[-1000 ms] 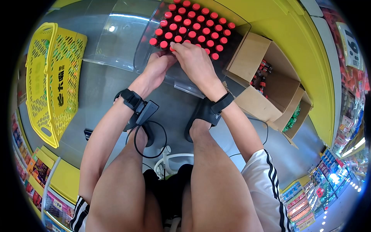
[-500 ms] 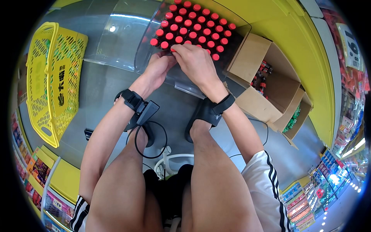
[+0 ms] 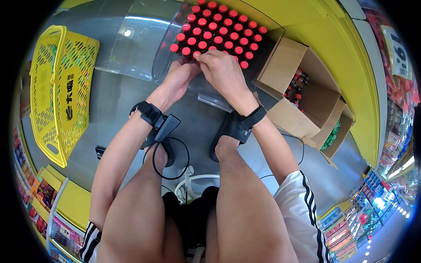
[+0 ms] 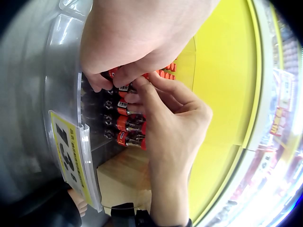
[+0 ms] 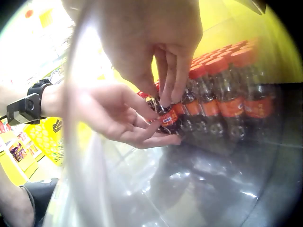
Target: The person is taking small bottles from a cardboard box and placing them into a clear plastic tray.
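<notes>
Small dark bottles with red caps stand in tight rows inside a clear plastic bin. At the near edge of these rows, my left hand and right hand meet on one small bottle with a red label. In the right wrist view the left fingers hold its lower part from the side and below. From above, the right fingertips pinch its upper end, largely covering the cap. More labelled bottles stand close beside the hands in the left wrist view.
Right of the bin stands an open cardboard box with more small bottles inside; green packets lie in the box part nearer me. A yellow basket is at the left. A price tag hangs on the bin's front.
My right hand has shifted very slightly toward me and to the right. Both hands stay together at the near edge of the rows, and the standing bottles look unchanged.
</notes>
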`<move>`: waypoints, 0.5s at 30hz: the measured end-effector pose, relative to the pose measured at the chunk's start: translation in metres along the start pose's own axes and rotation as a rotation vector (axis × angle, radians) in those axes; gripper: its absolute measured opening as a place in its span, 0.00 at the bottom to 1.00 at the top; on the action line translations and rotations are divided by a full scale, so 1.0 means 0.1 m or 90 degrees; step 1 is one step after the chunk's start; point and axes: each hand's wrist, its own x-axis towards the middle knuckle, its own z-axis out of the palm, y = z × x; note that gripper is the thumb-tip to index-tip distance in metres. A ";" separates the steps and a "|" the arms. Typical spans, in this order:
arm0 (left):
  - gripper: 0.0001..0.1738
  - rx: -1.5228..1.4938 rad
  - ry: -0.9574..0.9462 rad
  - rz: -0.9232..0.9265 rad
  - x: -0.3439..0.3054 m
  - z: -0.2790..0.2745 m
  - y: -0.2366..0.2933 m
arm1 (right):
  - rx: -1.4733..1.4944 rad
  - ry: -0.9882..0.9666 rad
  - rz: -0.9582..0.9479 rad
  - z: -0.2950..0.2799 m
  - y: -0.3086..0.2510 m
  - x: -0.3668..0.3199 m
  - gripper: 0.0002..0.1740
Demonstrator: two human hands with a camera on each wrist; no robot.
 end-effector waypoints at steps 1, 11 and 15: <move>0.24 0.002 0.001 -0.001 -0.01 0.00 0.00 | 0.000 -0.002 0.001 0.00 0.00 0.00 0.08; 0.23 0.002 0.005 -0.001 0.00 0.01 0.00 | 0.002 -0.005 0.005 -0.02 -0.01 0.00 0.08; 0.16 -0.009 0.029 0.003 -0.05 0.07 0.03 | 0.011 0.013 -0.011 -0.01 0.01 0.01 0.08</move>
